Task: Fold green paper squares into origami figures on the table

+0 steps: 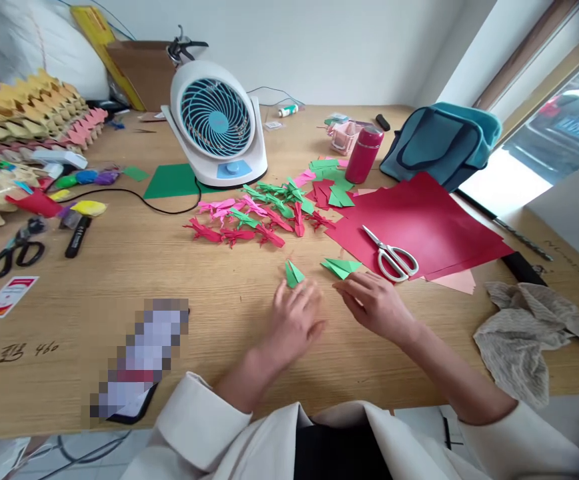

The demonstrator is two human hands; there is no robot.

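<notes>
My left hand (pixel 297 317) is low over the table, fingers stretched forward and apart, slightly blurred. Its fingertips come close to a small folded green paper piece (pixel 293 274); whether they touch it I cannot tell. My right hand (pixel 377 303) has its fingers bent and drawn together, pointing left. Whatever they may pinch is hidden. Just beyond them lie folded green paper pieces (pixel 341 268). Farther back is a pile of folded paper figures (pixel 269 235) in red, pink and green. White-handled scissors (pixel 397 261) lie on red paper sheets (pixel 434 227), right of my right hand.
A white fan (pixel 217 120) stands behind the pile, near a red bottle (pixel 364 155) and a blue bag (pixel 434 143). At left are a phone (pixel 139 367), black scissors (pixel 14 252) and a marker (pixel 78 237). A crumpled cloth (pixel 519 333) lies at the right edge.
</notes>
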